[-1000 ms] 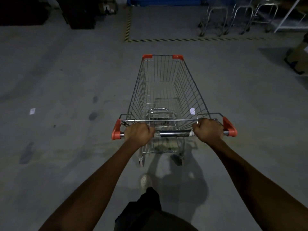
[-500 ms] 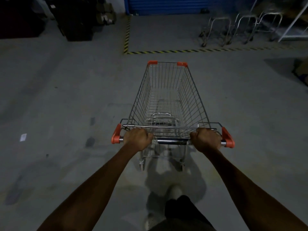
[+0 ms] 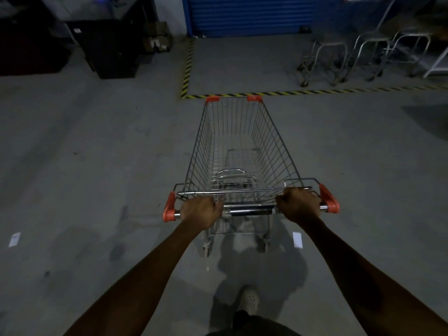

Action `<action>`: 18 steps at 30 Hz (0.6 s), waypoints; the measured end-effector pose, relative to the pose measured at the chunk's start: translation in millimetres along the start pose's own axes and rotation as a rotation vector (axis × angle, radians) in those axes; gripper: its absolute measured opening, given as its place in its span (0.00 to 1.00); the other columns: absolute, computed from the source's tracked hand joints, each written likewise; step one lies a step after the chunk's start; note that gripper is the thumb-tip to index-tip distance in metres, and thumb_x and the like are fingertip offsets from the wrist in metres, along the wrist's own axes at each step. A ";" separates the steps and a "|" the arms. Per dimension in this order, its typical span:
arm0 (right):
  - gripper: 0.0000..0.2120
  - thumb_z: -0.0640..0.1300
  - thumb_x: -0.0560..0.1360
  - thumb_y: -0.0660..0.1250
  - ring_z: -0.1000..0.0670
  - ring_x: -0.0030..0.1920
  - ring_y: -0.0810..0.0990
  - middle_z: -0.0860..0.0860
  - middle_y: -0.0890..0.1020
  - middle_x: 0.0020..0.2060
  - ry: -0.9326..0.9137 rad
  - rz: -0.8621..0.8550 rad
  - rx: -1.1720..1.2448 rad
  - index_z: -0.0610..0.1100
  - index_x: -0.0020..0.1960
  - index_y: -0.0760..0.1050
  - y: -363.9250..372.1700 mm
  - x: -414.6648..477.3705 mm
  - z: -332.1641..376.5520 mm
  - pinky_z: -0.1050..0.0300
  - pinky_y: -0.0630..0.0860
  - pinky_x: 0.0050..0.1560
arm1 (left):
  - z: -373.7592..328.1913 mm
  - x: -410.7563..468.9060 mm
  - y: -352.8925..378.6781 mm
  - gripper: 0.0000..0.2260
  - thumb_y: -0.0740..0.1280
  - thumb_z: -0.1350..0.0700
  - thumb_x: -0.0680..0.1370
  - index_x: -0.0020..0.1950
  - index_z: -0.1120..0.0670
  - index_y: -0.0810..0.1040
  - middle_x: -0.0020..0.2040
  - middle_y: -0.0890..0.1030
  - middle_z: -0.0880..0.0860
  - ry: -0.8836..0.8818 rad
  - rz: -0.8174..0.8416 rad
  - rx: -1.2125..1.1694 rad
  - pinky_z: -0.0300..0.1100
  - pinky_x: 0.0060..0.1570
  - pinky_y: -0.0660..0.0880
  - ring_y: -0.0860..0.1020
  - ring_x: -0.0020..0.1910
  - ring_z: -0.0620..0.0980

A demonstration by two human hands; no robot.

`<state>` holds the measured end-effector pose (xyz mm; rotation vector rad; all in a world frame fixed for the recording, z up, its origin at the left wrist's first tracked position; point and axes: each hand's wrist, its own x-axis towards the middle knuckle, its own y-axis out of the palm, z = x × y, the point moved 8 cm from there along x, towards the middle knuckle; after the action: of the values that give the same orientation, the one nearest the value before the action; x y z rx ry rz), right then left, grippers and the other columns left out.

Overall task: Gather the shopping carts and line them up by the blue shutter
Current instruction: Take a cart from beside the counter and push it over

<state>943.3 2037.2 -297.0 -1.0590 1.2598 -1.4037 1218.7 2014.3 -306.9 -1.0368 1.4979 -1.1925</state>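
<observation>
An empty wire shopping cart with orange corner caps stands straight ahead of me on the concrete floor. My left hand grips the left part of its metal handle bar. My right hand grips the right part of the same bar. The cart's front edge is level with a yellow-and-black striped floor line. Beyond that line the blue shutter fills the back wall. Several other carts are parked to the right of the shutter, only their lower frames showing.
Dark cabinets and stacked boxes stand at the back left. A second striped line runs toward the shutter's left edge. Paper scraps lie on the floor near the cart's rear wheels and at far left. My shoe is below.
I have walked forward pushing the cart toward the shutter; the striped line, the shutter and the parked carts have come closer. Both hands keep their grip on the handle.
</observation>
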 end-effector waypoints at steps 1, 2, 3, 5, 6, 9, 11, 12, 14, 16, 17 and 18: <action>0.18 0.57 0.77 0.61 0.42 0.41 0.82 0.46 0.83 0.40 -0.008 -0.006 -0.010 0.44 0.43 0.79 0.6 19.7 0.2 0.54 0.67 0.41 | -1.1 17.1 -3.2 0.23 0.53 0.42 0.83 0.46 0.54 0.82 0.47 0.83 0.57 -0.016 0.004 0.004 0.44 0.43 0.69 0.81 0.48 0.57; 0.19 0.58 0.77 0.60 0.42 0.41 0.82 0.46 0.83 0.40 -0.006 -0.006 -0.018 0.44 0.43 0.80 0.0 37.9 -0.1 0.54 0.66 0.41 | -2.1 34.1 -5.3 0.23 0.53 0.42 0.83 0.47 0.55 0.81 0.49 0.83 0.57 -0.028 0.007 0.009 0.44 0.43 0.68 0.81 0.49 0.57; 0.21 0.58 0.76 0.58 0.42 0.41 0.82 0.45 0.83 0.40 -0.008 -0.002 -0.023 0.44 0.43 0.80 -0.2 56.2 -0.5 0.54 0.66 0.41 | -2.7 51.3 -7.7 0.23 0.53 0.42 0.83 0.48 0.55 0.81 0.50 0.83 0.58 -0.034 0.008 0.017 0.45 0.43 0.68 0.81 0.50 0.58; 0.23 0.59 0.76 0.56 0.42 0.43 0.82 0.45 0.83 0.40 -0.012 0.004 -0.006 0.43 0.44 0.80 -1.9 89.7 -1.6 0.55 0.66 0.40 | -2.5 82.7 -13.4 0.23 0.53 0.42 0.83 0.49 0.55 0.81 0.50 0.83 0.58 -0.059 0.020 0.014 0.45 0.44 0.68 0.81 0.51 0.58; 0.22 0.59 0.78 0.57 0.42 0.45 0.83 0.45 0.83 0.42 -0.015 0.008 -0.001 0.43 0.46 0.80 -2.0 107.2 -1.9 0.55 0.65 0.41 | -2.5 98.4 -16.6 0.23 0.53 0.42 0.82 0.48 0.55 0.81 0.49 0.83 0.58 -0.070 0.019 0.006 0.44 0.43 0.67 0.81 0.50 0.57; 0.19 0.58 0.79 0.58 0.42 0.50 0.82 0.46 0.84 0.47 -0.011 0.029 -0.027 0.45 0.51 0.80 0.3 158.5 -1.9 0.55 0.65 0.42 | -0.9 144.9 -26.8 0.20 0.53 0.42 0.82 0.42 0.53 0.76 0.42 0.78 0.55 -0.097 0.018 -0.002 0.43 0.42 0.66 0.76 0.42 0.54; 0.21 0.59 0.78 0.56 0.42 0.50 0.83 0.45 0.84 0.48 -0.010 0.007 -0.028 0.45 0.51 0.80 0.1 192.5 -0.6 0.54 0.65 0.42 | 1.0 179.6 -33.4 0.20 0.54 0.42 0.82 0.40 0.53 0.75 0.40 0.77 0.54 -0.102 0.010 0.001 0.43 0.41 0.65 0.76 0.41 0.53; 0.22 0.59 0.78 0.56 0.42 0.49 0.83 0.45 0.84 0.48 -0.015 -0.007 -0.030 0.45 0.51 0.80 0.6 210.5 0.1 0.54 0.66 0.41 | 2.3 199.3 -36.1 0.20 0.54 0.42 0.82 0.40 0.54 0.76 0.41 0.78 0.54 -0.097 -0.001 0.004 0.43 0.41 0.66 0.79 0.42 0.54; 0.21 0.59 0.79 0.57 0.42 0.48 0.82 0.45 0.84 0.47 -0.023 -0.016 -0.026 0.44 0.50 0.80 1.4 249.9 2.5 0.55 0.66 0.41 | 5.3 242.2 -42.7 0.22 0.55 0.42 0.82 0.42 0.55 0.79 0.44 0.82 0.56 -0.086 -0.024 0.010 0.43 0.41 0.66 0.81 0.46 0.56; 0.19 0.57 0.79 0.59 0.42 0.44 0.82 0.45 0.83 0.43 -0.026 -0.032 -0.006 0.43 0.48 0.80 0.8 291.7 4.8 0.55 0.66 0.40 | 9.3 287.0 -48.5 0.22 0.55 0.42 0.82 0.44 0.55 0.81 0.46 0.83 0.57 -0.076 -0.038 0.018 0.43 0.42 0.66 0.81 0.48 0.56; 0.19 0.57 0.79 0.60 0.43 0.42 0.82 0.45 0.83 0.41 -0.025 -0.051 -0.004 0.43 0.46 0.80 -0.2 312.3 6.3 0.55 0.66 0.39 | 11.1 310.0 -51.1 0.21 0.55 0.42 0.82 0.44 0.55 0.80 0.47 0.83 0.57 -0.067 -0.043 0.025 0.43 0.42 0.66 0.81 0.49 0.56; 0.19 0.57 0.79 0.60 0.43 0.40 0.82 0.45 0.82 0.39 -0.021 -0.069 -0.005 0.43 0.45 0.80 0.1 332.7 7.4 0.55 0.65 0.39 | 12.4 332.7 -54.3 0.21 0.55 0.42 0.82 0.43 0.54 0.79 0.48 0.83 0.57 -0.057 -0.046 0.032 0.43 0.42 0.66 0.81 0.49 0.56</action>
<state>889.0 1708.9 -292.4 -1.1275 1.2231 -1.4386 1163.1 1681.6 -306.6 -1.0805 1.4134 -1.2050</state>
